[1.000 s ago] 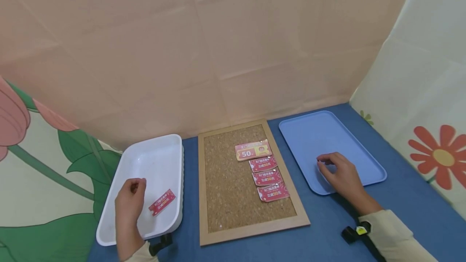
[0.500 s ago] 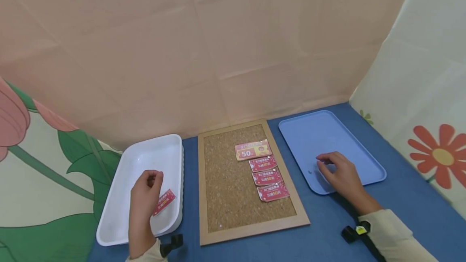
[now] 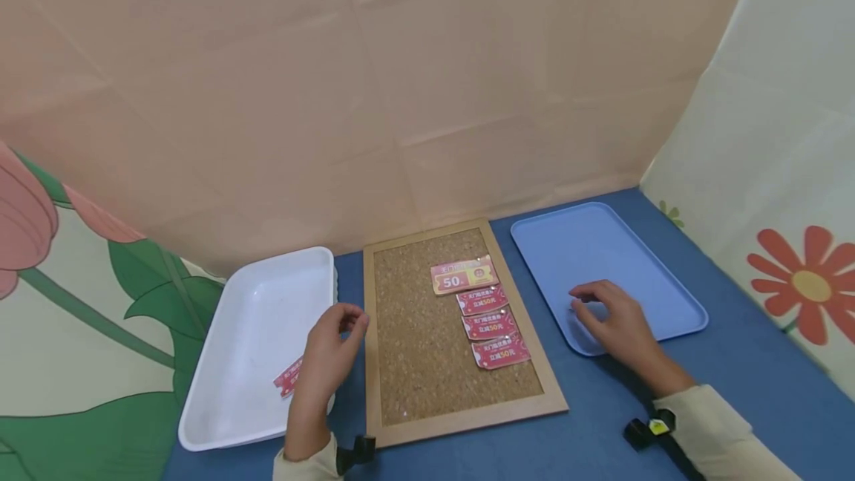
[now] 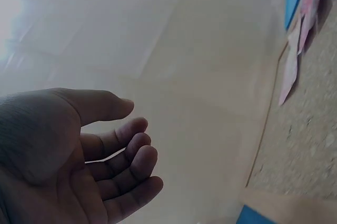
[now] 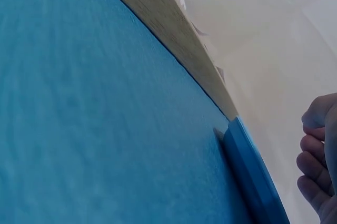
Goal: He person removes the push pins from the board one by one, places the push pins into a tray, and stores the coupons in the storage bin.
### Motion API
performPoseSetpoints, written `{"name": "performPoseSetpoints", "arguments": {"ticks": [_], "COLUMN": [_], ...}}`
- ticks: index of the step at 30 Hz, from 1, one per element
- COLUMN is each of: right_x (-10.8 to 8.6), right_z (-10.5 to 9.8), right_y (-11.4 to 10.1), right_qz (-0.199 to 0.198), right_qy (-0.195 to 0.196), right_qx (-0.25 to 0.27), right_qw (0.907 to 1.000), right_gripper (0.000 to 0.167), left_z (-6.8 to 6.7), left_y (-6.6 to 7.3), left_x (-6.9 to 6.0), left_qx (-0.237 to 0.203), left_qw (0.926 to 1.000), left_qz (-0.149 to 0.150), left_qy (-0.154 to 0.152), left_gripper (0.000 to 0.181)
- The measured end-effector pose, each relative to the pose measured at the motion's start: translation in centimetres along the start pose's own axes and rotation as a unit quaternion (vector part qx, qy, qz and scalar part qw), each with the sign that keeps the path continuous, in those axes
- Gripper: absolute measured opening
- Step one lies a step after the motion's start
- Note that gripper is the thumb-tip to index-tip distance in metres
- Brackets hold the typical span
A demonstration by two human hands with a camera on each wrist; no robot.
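In the head view, my left hand (image 3: 327,355) hovers over the right edge of the white tray, close to the corkboard (image 3: 427,362); its fingers are loosely bent and the left wrist view shows nothing between thumb and fingers. Partly behind that hand, a red coupon (image 3: 287,377) lies in the white tray (image 3: 247,347). A larger pink-yellow coupon (image 3: 464,276) tops a column on the board, with three smaller red coupons (image 3: 490,325) below. My right hand (image 3: 617,321) is over the near part of the blue tray (image 3: 588,243), fingers bent, thumb apart, no object visible in it.
Blue cloth (image 3: 481,451) covers the table. A beige sheet (image 3: 401,95) hangs behind, and flower-printed cloths (image 3: 801,169) stand at both sides. The corkboard's wooden frame (image 3: 467,421) lies between the two trays.
My left hand has moved right, from over the white tray to beside the corkboard, and now partly covers the loose coupon. My right hand has shifted slightly left.
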State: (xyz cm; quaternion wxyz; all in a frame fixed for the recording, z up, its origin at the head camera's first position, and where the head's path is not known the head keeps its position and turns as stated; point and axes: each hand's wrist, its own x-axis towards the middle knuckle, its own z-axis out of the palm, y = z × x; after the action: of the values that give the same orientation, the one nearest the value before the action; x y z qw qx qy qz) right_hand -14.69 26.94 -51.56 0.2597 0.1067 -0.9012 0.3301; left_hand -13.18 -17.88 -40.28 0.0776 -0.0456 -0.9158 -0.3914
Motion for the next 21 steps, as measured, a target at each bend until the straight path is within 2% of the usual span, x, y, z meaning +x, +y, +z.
{"name": "performPoseSetpoints", "arguments": {"ticks": [7, 10, 15, 17, 21], "right_x": [-0.1, -0.1, -0.1, 0.1, 0.2], "right_z": [0.0, 0.0, 0.3, 0.5, 0.9], "right_y": [-0.5, -0.9, -1.9, -2.4, -3.2], "right_qz": [-0.024, -0.028, -0.049, -0.059, -0.073], "right_qy": [-0.004, -0.004, -0.006, -0.010, -0.025], "right_qx": [0.013, 0.019, 0.035, 0.040, 0.049], "right_qw": [0.9996, 0.9994, 0.9982, 0.9974, 0.9958], "right_gripper": [0.023, 0.023, 0.025, 0.026, 0.027], "left_z": [2.2, 3.0, 4.1, 4.4, 4.9], "left_y": [1.0, 1.5, 2.0, 2.0, 2.3], "left_x": [-0.1, -0.1, 0.0, 0.0, -0.1], "left_qx": [-0.030, -0.023, -0.011, -0.009, -0.004], "left_qw": [0.9983, 0.9974, 0.9950, 0.9944, 0.9939], "left_qz": [0.029, 0.034, 0.059, 0.062, 0.048], "left_qy": [-0.040, -0.058, -0.080, -0.086, -0.099], "left_gripper": [0.016, 0.015, 0.016, 0.016, 0.019]}}
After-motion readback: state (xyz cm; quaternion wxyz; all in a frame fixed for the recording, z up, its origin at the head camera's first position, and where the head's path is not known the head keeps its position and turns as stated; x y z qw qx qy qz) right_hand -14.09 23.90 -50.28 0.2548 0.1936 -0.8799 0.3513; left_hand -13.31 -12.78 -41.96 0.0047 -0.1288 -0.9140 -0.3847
